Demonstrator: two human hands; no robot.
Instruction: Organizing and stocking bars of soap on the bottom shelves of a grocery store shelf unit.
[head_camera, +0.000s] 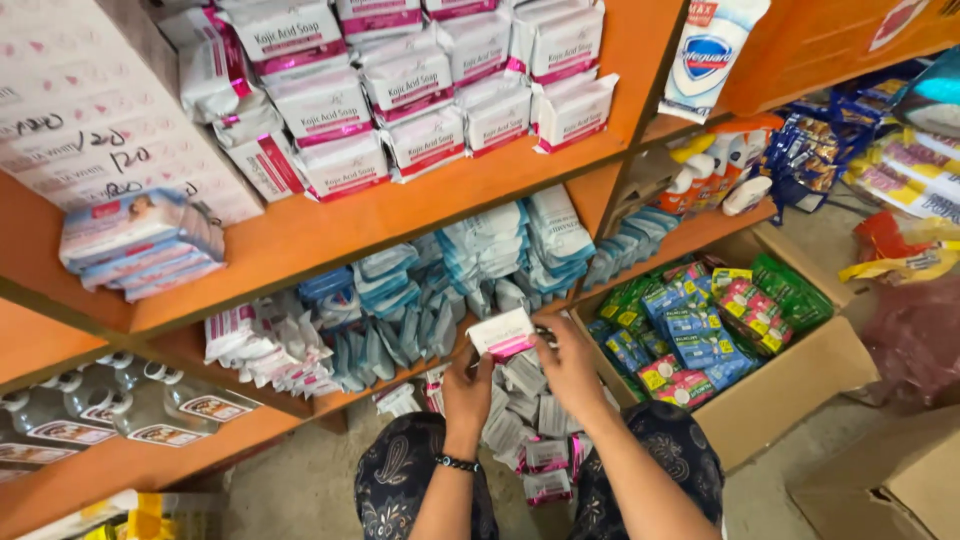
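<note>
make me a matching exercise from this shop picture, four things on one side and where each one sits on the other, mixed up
Things:
1. small white and pink packet
2. stack of white soap packs
3. colourful sachets
4. clear bottles

Places:
A. in the open cardboard box at the right
B. on the low shelf at the far left
C. between the left hand and the right hand
D. on the top orange shelf

Pairs: 1-C, 2-D, 3-A, 4-B

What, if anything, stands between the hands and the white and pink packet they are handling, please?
Nothing visible does. The left hand and right hand already touch the white and pink packet, holding it up above the heap of similar packets on the floor, just before the lower orange shelf of stocked packs.
</note>
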